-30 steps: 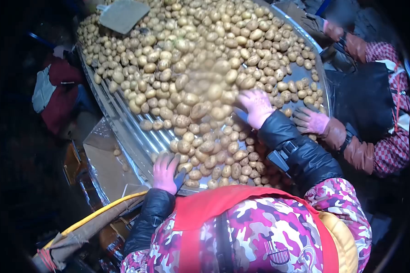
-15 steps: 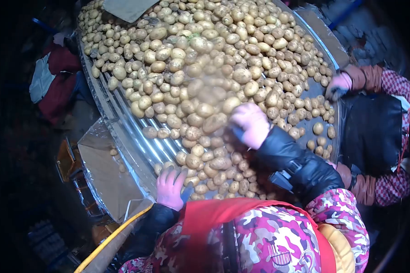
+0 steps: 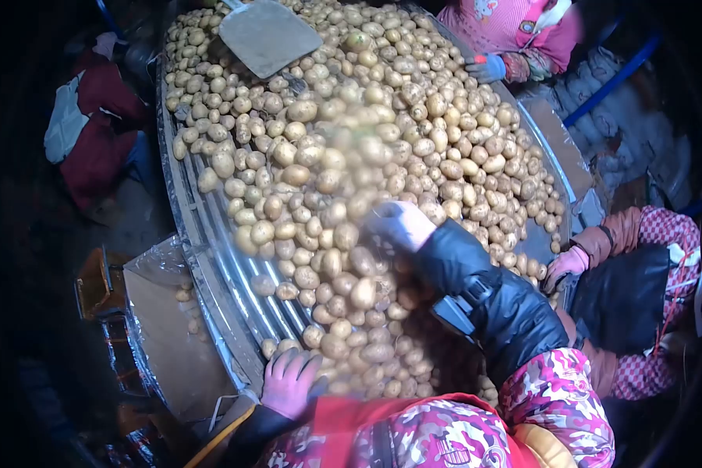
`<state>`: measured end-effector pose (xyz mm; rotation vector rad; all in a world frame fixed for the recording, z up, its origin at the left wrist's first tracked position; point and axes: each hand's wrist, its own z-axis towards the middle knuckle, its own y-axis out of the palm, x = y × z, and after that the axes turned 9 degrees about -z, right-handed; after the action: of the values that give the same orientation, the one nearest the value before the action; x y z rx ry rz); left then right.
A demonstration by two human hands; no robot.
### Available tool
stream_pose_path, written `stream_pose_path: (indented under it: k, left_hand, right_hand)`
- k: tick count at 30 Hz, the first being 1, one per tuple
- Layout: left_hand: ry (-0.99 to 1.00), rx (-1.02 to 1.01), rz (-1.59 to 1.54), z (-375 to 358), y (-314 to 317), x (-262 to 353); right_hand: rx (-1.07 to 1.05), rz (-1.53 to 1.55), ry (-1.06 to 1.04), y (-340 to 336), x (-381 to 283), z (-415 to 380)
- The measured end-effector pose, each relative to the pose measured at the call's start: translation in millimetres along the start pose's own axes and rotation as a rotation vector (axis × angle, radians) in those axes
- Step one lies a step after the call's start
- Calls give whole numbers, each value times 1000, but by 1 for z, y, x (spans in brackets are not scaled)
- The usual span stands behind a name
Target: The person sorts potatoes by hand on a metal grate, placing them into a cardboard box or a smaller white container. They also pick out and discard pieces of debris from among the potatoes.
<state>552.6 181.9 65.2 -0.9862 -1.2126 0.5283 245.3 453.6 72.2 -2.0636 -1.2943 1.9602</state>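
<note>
A big heap of potatoes [image 3: 444,168] covers a table with metal slats [image 3: 226,257] along its left side. My left hand [image 3: 287,382], in a pink glove with grey fingers, lies at the near left edge with its fingers spread, beside a few potatoes. Out over the middle of the heap reaches my right hand [image 3: 402,226], gloved in pale pink under a black sleeve. Its fingers point left among the potatoes, but blur hides whether they grip one. Loose potatoes [image 3: 378,352] lie between the two hands, close to my body.
A flat grey shovel [image 3: 269,35] rests on the far potatoes. One co-worker's gloved hand [image 3: 487,69] is at the far edge, another's hand [image 3: 567,265] at the right edge. At left stand a cardboard box [image 3: 175,335] and a person in dark red [image 3: 101,148].
The view has shifted, bringing more of the shovel and a far co-worker into sight. My right hand has moved slightly left over the heap; my left hand stays at the edge.
</note>
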Motion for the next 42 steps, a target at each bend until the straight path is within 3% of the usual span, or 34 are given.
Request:
stream_pose_path:
  k: [2,4,5,7,9,10,11,12,15,16,17,18,23,25,26,27,29,30,32,33,37,40,42]
  left_hand:
    - [-1,-1,35,-1,1,-1]
    - [15,14,35,1,3,-5]
    - [22,14,33,-1,4,-5]
    - [41,22,73,-4,8,-8]
    - [58,34,104,-4,10,-12]
    - [64,39,112,-4,11,-13]
    - [67,43,121,-5,12,-14]
    - [74,52,141,-7,14,-15]
    - [93,57,187,-11,20,-21]
    - [89,53,186,-11,20,-20]
    - [87,50,187,-10,19,-19]
    - [85,55,188,-3,9,-13]
    - [70,50,150,-5,9,-12]
    - [54,41,116,-8,11,-13]
    - [50,45,104,-8,12,-13]
    - [43,49,99,-7,12,-10]
    - [33,52,95,-5,8,-8]
    - [57,53,135,-8,12,-12]
    - [72,79,162,-8,14,-15]
    - [82,92,174,-9,17,-15]
    - [86,102,124,-8,18,-18]
    - [61,77,130,-9,15,-12]
    - [53,61,99,-11,14,-12]
  right_hand:
    - [-69,-94,-226,-40,-12,-3]
    - [115,102,-188,-76,-43,13]
    - [301,427,-9,-85,-57,22]
    - [346,658,-18,-106,-65,62]
    - [283,365,-15,-114,-58,97]
    - [207,-77,-34,-110,-46,118]
    - [197,-309,-77,-97,-37,131]
    - [271,-619,-156,-77,-8,155]
    - [267,-1047,-143,-59,17,197]
    - [224,-1109,-97,-54,-10,187]
    - [211,-721,1,-65,-35,159]
    - [127,-620,81,-68,-40,150]
    - [-13,-525,126,-71,-33,116]
    - [-167,-352,23,-77,-47,91]
    - [-85,-130,102,-68,-57,81]
    - [-94,-192,82,-69,-64,86]
    - [-73,161,102,-50,-67,104]
    - [-40,206,-11,-32,-80,114]
    - [-162,89,-47,-12,-138,109]
    - [-52,-437,-272,9,-144,120]
    - [-68,-665,-105,60,-153,126]
    - [-56,-770,-49,59,-154,112]
    - [-120,-651,18,39,-145,108]
